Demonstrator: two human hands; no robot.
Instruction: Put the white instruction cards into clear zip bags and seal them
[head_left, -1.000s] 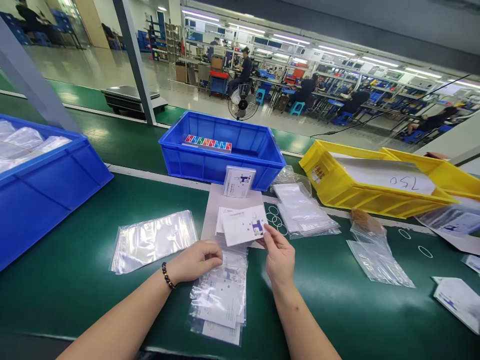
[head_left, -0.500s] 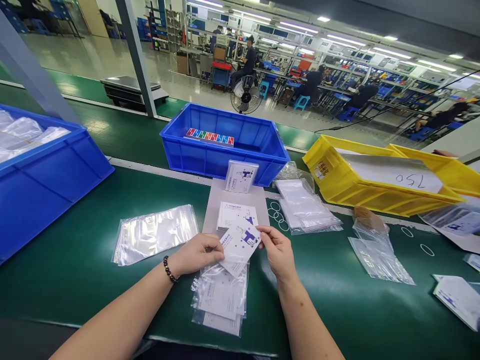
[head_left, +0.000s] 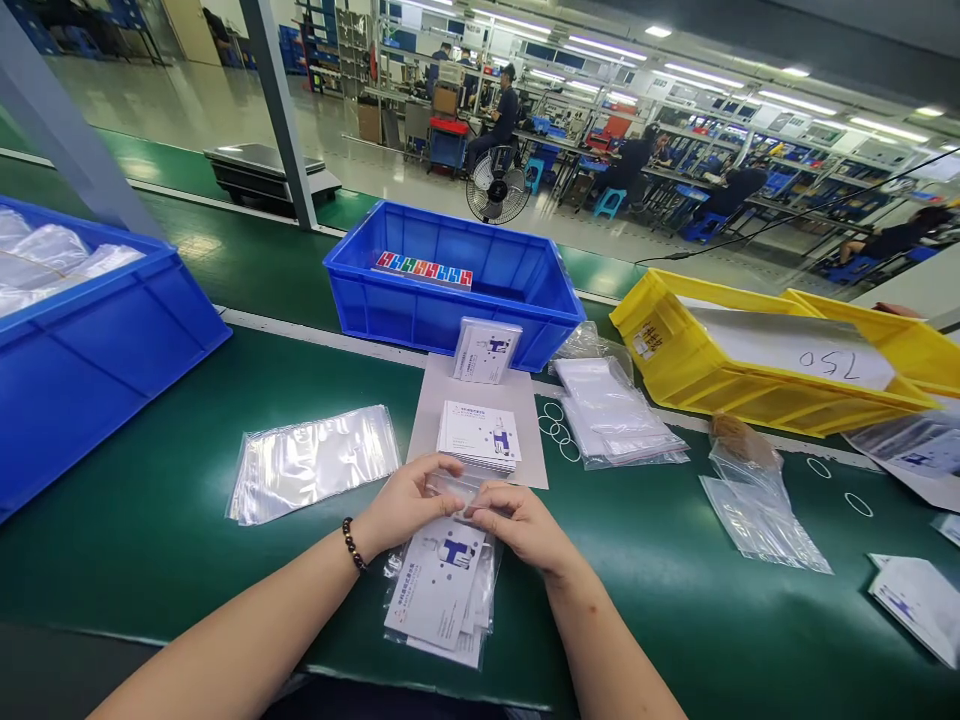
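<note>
My left hand (head_left: pixel 405 505) and my right hand (head_left: pixel 521 525) meet over a clear plastic bag (head_left: pixel 446 490), fingers pinched on its top edge. A white printed card (head_left: pixel 439 585) sits inside that bag, on top of a pile of bagged cards near the belt's front edge. Just beyond my hands lies a stack of loose cards (head_left: pixel 480 435) on a grey sheet (head_left: pixel 442 395). A beaded bracelet is on my left wrist.
A pile of empty bags (head_left: pixel 311 462) lies left, more bags (head_left: pixel 615 412) and rubber bands (head_left: pixel 553 425) right. A blue bin (head_left: pixel 450 315) stands behind, another blue bin (head_left: pixel 90 350) far left, yellow bins (head_left: pixel 720 385) right. Other people work at distant benches.
My right hand took a card from the stack, brought it toward me, and it now sits in the bag. Both hands closed on the bag's top edge.
</note>
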